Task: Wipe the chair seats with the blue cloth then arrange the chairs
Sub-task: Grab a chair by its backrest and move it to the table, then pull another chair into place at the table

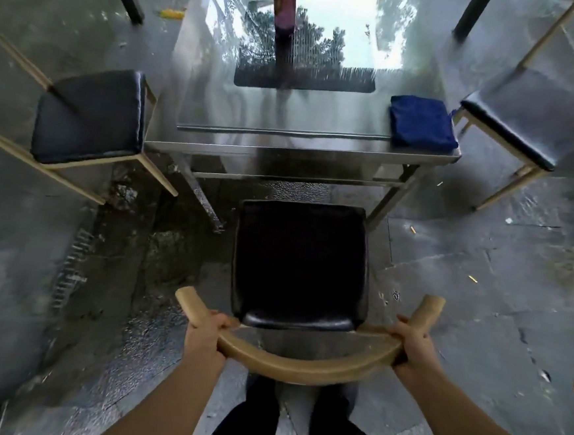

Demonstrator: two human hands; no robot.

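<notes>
Left hand [205, 331] and right hand [410, 343] are each closed around the curved wooden backrest [301, 367] of the near chair [301, 263]; the folded blue cloth [422, 122] lies on the glass-topped table's [287, 114] near right corner.

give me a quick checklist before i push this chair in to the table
1. Left hand on the backrest: ok.
2. Right hand on the backrest: ok.
3. Chair seat lined up with the table gap: ok.
4. Floor between seat and table legs free of things: ok.
5. Cloth set aside on the table corner: ok.
6. Seat wiped: cannot tell.
</notes>
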